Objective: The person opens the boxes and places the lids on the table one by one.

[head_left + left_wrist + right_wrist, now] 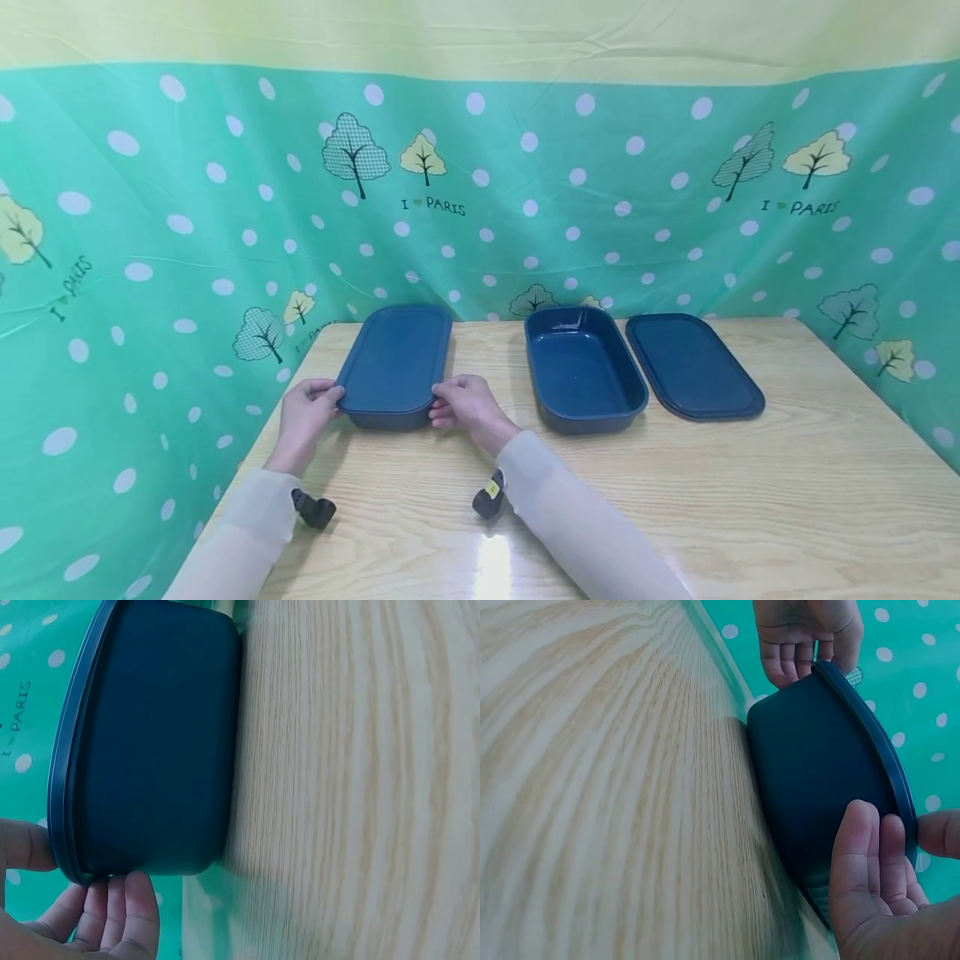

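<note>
A dark blue rectangular food container (157, 742) stands at the left of the table with its matching lid (397, 354) on top. At the lid's front left corner, my left hand (305, 414) pinches the rim, thumb on the lid and fingers below its edge against the container's side. My right hand (472, 408) does the same at the front right corner; the right wrist view shows its thumb on the lid and its fingers (859, 855) along the container wall. The lid sits flush along the edges that show. Inside the container is hidden.
To the right is a second, uncovered dark blue container (592, 425), with a loose dark blue lid (697, 367) lying flat beside it. The wooden table (675, 500) meets a green dotted curtain (480, 242) at its back and sides.
</note>
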Demonstrator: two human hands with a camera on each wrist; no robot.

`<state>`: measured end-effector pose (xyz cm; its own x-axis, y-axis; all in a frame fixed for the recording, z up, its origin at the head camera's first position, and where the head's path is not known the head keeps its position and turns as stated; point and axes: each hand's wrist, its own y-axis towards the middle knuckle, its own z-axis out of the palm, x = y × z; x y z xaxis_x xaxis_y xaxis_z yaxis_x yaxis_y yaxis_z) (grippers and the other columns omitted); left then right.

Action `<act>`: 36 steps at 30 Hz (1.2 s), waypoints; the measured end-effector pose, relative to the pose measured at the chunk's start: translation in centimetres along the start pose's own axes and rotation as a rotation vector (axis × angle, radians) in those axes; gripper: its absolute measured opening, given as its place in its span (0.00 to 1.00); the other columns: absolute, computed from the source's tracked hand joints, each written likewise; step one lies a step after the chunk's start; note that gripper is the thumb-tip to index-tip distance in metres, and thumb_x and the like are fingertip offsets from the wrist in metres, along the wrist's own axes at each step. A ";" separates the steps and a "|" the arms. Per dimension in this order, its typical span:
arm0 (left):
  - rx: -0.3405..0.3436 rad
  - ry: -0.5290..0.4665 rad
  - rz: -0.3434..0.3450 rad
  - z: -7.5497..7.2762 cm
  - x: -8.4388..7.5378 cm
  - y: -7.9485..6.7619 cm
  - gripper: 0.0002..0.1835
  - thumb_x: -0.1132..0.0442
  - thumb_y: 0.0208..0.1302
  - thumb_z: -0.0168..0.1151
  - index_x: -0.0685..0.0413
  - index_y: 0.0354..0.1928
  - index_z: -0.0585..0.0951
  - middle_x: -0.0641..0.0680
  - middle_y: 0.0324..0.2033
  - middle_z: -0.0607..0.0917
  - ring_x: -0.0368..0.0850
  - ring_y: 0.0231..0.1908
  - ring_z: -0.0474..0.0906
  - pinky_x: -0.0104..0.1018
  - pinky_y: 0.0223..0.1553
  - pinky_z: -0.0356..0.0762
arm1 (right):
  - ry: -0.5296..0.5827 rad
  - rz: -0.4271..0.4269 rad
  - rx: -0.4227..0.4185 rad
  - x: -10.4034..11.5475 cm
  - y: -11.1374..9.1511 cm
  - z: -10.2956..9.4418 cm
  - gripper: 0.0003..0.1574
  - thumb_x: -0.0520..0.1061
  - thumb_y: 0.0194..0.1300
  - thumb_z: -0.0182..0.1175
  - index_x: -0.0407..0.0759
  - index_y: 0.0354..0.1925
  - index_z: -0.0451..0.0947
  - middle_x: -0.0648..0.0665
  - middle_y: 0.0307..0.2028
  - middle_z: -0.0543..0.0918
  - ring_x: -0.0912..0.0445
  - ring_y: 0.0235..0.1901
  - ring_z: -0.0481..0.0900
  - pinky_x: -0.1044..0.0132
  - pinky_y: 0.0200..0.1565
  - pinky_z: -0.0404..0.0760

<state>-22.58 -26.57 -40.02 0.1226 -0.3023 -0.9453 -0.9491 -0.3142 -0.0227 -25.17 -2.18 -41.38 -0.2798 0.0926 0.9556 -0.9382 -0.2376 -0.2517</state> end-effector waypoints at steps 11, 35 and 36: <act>0.011 0.011 -0.003 0.7 0.0 -0.2 0.20 0.61 0.70 0.53 0.68 0.57 0.69 0.63 0.48 0.77 0.36 0.36 0.78 0.40 0.48 0.79 | 0.027 -0.025 -0.024 -0.1 -0.2 -0.7 0.08 0.39 0.65 0.58 0.33 0.38 0.76 0.39 0.30 0.79 0.50 0.29 0.83 0.59 0.36 0.84; 0.018 -0.059 0.004 2.3 -0.2 -0.5 0.18 0.65 0.68 0.54 0.69 0.55 0.69 0.60 0.44 0.77 0.34 0.33 0.77 0.41 0.47 0.80 | 0.092 -0.021 -0.054 -0.1 -0.9 -2.0 0.09 0.38 0.65 0.58 0.32 0.42 0.72 0.40 0.31 0.78 0.52 0.27 0.81 0.59 0.36 0.84; 0.019 -0.058 0.006 2.3 -0.3 -0.5 0.18 0.65 0.68 0.54 0.69 0.55 0.69 0.60 0.43 0.77 0.34 0.32 0.77 0.40 0.46 0.80 | 0.099 -0.020 -0.056 -0.1 -0.9 -2.1 0.09 0.38 0.65 0.58 0.33 0.42 0.72 0.40 0.30 0.78 0.53 0.27 0.81 0.59 0.36 0.84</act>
<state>-22.77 -24.24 -40.52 0.1003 -0.2514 -0.9627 -0.9552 -0.2950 -0.0225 -24.71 0.01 -41.58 -0.2768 0.1922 0.9415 -0.9529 -0.1810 -0.2432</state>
